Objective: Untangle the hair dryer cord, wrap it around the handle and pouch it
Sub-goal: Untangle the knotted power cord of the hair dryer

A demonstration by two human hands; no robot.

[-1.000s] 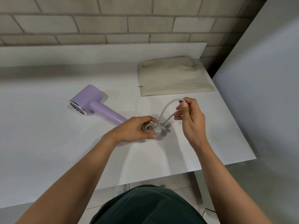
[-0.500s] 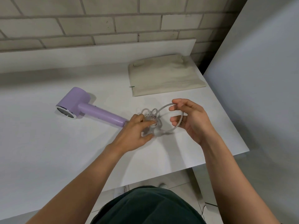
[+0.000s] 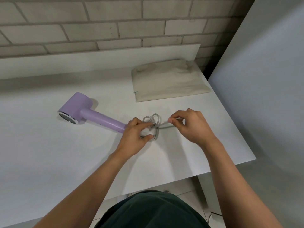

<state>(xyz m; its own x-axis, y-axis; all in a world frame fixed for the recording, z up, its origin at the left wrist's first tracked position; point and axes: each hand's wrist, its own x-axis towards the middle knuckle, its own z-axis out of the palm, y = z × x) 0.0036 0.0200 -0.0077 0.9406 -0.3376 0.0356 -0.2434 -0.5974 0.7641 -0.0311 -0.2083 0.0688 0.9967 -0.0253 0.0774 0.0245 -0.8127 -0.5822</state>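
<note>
Your table (image 3: 49,153) shows open surface on its left side and along the near edge. The pouch (image 3: 167,83) lies flat at the far right corner. The hair dryer (image 3: 82,111) lies mid-table, its handle end hidden behind your left hand (image 3: 136,137), whose curled fingers hold the tangled cord (image 3: 152,119). Your right hand (image 3: 190,127) pinches one strand taut; the knot's crossings are unclear.

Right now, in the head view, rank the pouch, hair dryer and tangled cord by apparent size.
1. pouch: largest.
2. hair dryer: similar length, but slimmer.
3. tangled cord: smallest, partly hidden under the left hand.
</note>
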